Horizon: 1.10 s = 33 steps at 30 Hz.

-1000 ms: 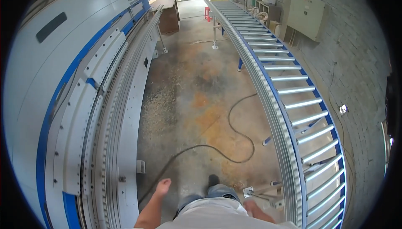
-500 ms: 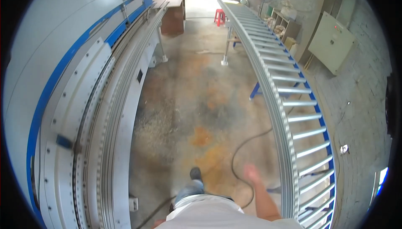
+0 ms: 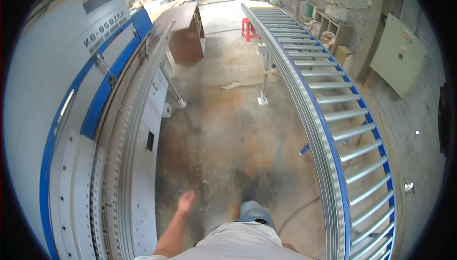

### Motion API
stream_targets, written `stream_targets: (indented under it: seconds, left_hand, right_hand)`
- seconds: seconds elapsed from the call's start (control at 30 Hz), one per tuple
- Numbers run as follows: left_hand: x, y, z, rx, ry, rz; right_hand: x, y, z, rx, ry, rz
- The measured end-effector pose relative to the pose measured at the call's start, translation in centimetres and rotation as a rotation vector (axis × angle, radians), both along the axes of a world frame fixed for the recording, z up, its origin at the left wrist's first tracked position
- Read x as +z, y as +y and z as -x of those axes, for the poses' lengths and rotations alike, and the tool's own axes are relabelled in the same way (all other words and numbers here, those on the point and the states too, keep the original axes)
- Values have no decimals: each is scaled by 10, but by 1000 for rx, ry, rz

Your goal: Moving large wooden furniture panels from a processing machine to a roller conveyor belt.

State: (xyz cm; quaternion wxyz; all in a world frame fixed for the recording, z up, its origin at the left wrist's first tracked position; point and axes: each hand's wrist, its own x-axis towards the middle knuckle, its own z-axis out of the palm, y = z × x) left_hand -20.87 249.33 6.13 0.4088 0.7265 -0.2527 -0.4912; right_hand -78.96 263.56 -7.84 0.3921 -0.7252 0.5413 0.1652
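My left hand [image 3: 186,202] hangs out in front of my body over the concrete floor, its fingers loosely curled together with nothing visible in them. It touches nothing; the white side panel of the long machine [image 3: 143,203] is nearest to it, on the left. Of my right arm only a sliver of skin [image 3: 289,247] shows past my white shirt, and that hand is out of sight. To my right runs a roller conveyor [image 3: 350,115] with metal rollers, a silver side rail and blue edging.
Between machine and conveyor, the stained floor [image 3: 223,131] forms an aisle. Ahead are a brown wooden table [image 3: 183,39] and a red stool [image 3: 247,29]. A dark cable [image 3: 300,208] lies near the conveyor. A grey electrical cabinet [image 3: 399,55] stands by the right wall.
I have moved forward along the aisle; the table and the stool are nearer. My left arm has swung forward into view, while my right hand has swung back out of it.
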Motion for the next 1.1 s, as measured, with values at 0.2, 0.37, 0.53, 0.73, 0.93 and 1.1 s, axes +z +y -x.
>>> stream_targets:
  seconds: [0.2, 0.37, 0.53, 0.73, 0.93, 1.1]
  left_hand:
    - [-16, -98, -21, -289, -227, -244]
    - [-79, -115, -81, -286, -489, -322]
    - [-110, -304, -157, -1122, -781, -84]
    - [-81, -584, -220, -549, -569, -168]
    - [1, -967, -288, 11, -219, -34]
    - [-10, -1120, -308, -239, -446, -269]
  right_hand:
    - [5, -405, -86, -470, -330, 264]
    - [132, -735, -205, -783, -689, 187]
    - [86, -889, -227, -669, -514, 346]
    - [26, -926, -234, 54, 73, 130]
    - [-24, -1079, -275, 129, 141, 46]
    - [-16, -1276, -342, -244, -32, 27]
